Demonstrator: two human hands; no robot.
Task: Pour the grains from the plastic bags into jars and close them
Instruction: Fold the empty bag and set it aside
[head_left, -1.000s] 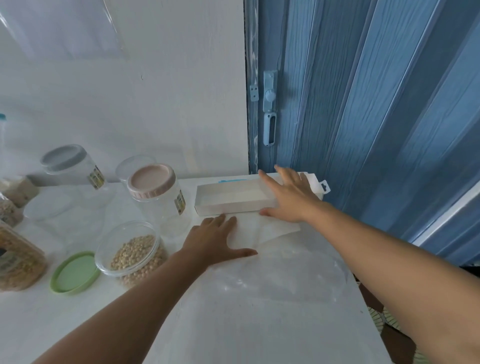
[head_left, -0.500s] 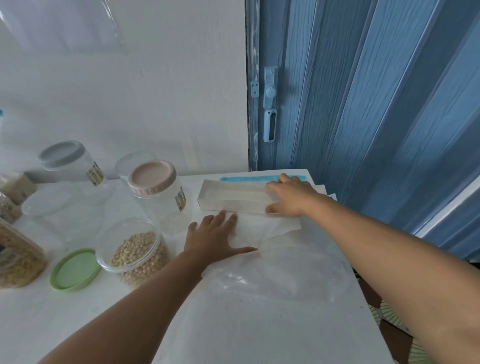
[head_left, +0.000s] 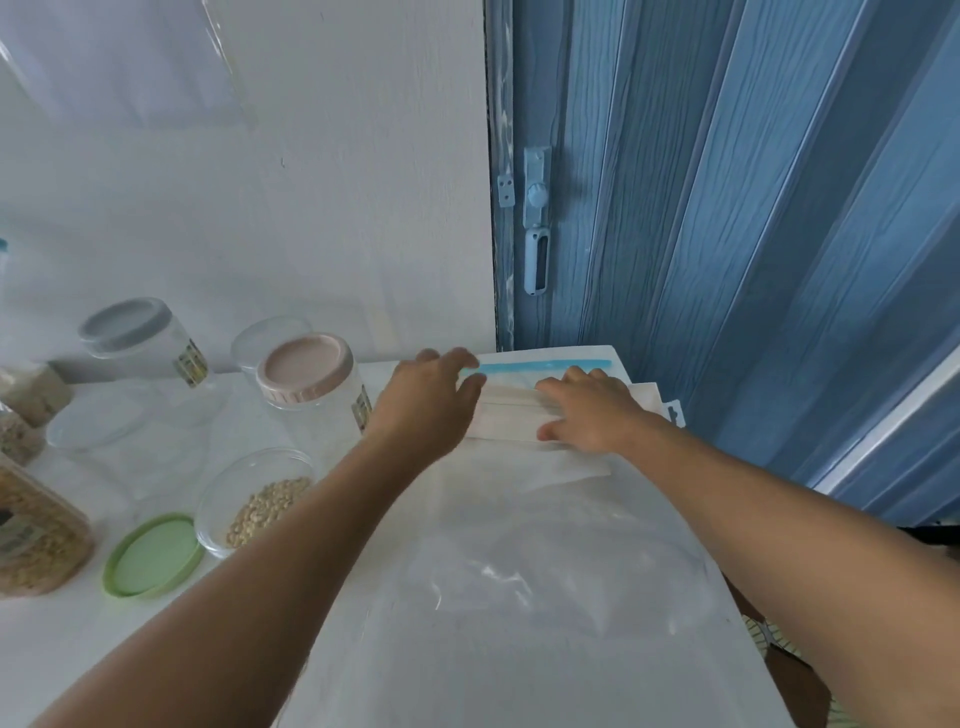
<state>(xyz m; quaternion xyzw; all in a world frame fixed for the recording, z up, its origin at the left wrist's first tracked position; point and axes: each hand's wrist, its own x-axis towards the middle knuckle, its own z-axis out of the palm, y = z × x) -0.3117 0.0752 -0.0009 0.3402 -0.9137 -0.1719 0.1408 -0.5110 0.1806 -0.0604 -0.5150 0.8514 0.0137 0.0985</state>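
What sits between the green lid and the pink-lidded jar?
In the head view, an uncapped clear jar partly filled with pale grains stands between the green lid and the pink-lidded jar.

An open clear jar (head_left: 254, 501) partly filled with pale grains stands at near left, its green lid (head_left: 153, 555) lying flat beside it. A pink-lidded empty jar (head_left: 311, 395) stands behind; an empty plastic bag (head_left: 519, 561) lies flat at right.
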